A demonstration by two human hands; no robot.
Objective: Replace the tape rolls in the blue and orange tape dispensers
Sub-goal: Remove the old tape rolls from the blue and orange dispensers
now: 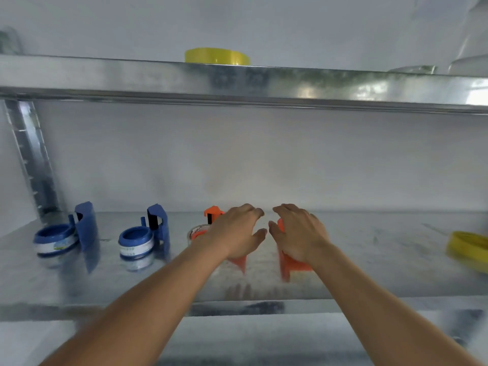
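Two blue tape dispensers (84,228) (158,228) stand at the left of the metal shelf (369,260), each with a blue-cored tape roll (54,240) (136,241) beside it. An orange dispenser (213,213) with a clear tape roll (196,231) stands mid-shelf. My left hand (235,231) hovers in front of it, fingers curved and apart, and hides most of it. A second orange dispenser (293,265) lies under my right hand (298,231), which cups over it with the thumb on its left side. Whether that hand grips it is hidden.
A yellow tape roll (467,249) lies at the shelf's right end. Another yellow roll (216,56) sits on the upper shelf (264,83), which overhangs the work area. A slotted metal upright (31,159) stands at the back left.
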